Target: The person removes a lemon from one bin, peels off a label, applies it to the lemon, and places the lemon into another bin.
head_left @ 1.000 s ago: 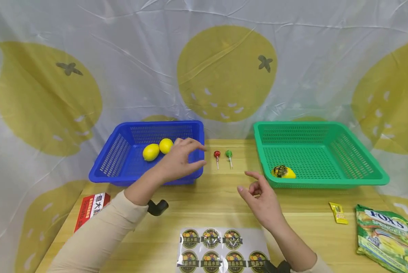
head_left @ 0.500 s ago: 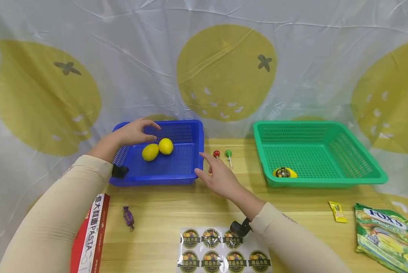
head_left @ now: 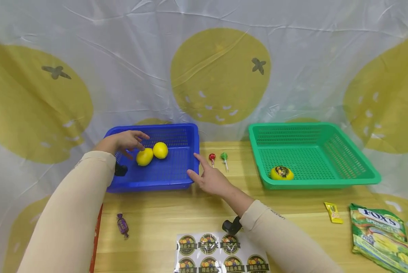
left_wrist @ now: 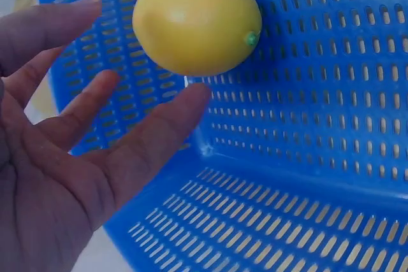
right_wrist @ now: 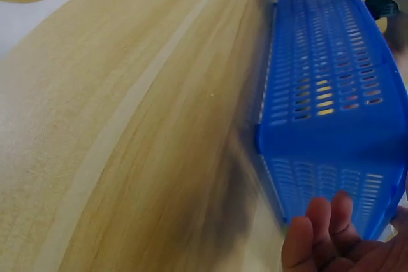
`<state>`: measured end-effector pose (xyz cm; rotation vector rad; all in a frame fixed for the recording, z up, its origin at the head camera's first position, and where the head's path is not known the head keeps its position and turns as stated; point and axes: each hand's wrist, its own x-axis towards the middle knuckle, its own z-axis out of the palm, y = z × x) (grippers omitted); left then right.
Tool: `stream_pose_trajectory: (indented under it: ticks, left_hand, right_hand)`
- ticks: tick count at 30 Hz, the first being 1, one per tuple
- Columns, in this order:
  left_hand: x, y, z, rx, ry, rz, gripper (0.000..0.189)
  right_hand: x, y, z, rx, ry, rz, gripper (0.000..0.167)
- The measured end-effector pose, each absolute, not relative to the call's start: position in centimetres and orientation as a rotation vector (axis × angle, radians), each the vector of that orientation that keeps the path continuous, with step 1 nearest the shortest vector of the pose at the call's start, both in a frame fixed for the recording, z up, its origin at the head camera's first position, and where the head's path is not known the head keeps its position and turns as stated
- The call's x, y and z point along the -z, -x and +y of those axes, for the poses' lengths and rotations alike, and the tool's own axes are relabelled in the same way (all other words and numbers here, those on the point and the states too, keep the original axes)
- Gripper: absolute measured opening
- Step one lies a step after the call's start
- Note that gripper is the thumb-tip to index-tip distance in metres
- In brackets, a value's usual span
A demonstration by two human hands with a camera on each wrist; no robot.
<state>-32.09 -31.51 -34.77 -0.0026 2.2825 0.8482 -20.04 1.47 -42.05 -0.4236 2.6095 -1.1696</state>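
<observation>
Two yellow lemons (head_left: 145, 156) (left_wrist: 197, 22) lie side by side in the blue basket (head_left: 149, 185). My left hand (head_left: 127, 141) reaches over the basket's left part with fingers spread, just beside the left lemon. In the left wrist view, a fingertip comes near that lemon's underside, and I cannot tell whether it touches. At the basket's right end, my right hand (head_left: 212, 180) holds the rim, thumb over the edge. The right wrist view has several of its fingers (right_wrist: 319, 221) curled outside the end wall. A lemon with a label (head_left: 281, 173) sits in the green basket (head_left: 320, 184).
Red and green lollipops (head_left: 224, 156) lie between the baskets. A sticker sheet (head_left: 221, 250) is at the front, a purple-wrapped candy (head_left: 122, 225) front left. A yellow candy packet (head_left: 333, 212) and a green candy bag (head_left: 378, 231) lie right. The left sleeve mostly covers a red box.
My left hand has gone from the basket's right side to the left, then down beside the lemon. My right hand has moved left onto the blue basket's right rim.
</observation>
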Motion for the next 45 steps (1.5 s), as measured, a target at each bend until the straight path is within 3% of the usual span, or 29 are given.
stream_pose_trajectory:
  ticks: [17,33,45]
  left_hand:
    - [36.7,31.6,-31.5,-0.828,0.099,2.211,0.073]
    - [30.0,29.9,-30.3,-0.863,-0.192,2.356,0.057]
    - [25.9,24.8,-28.6,-1.085,-0.285,2.565,0.059]
  right_hand:
    - [41.9,19.9,0.7,1.157,0.426,2.601,0.073]
    - [41.8,20.0,0.7,1.158,0.389,2.607,0.073]
    - [42.1,20.3,0.0,1.164,0.431,2.605,0.073]
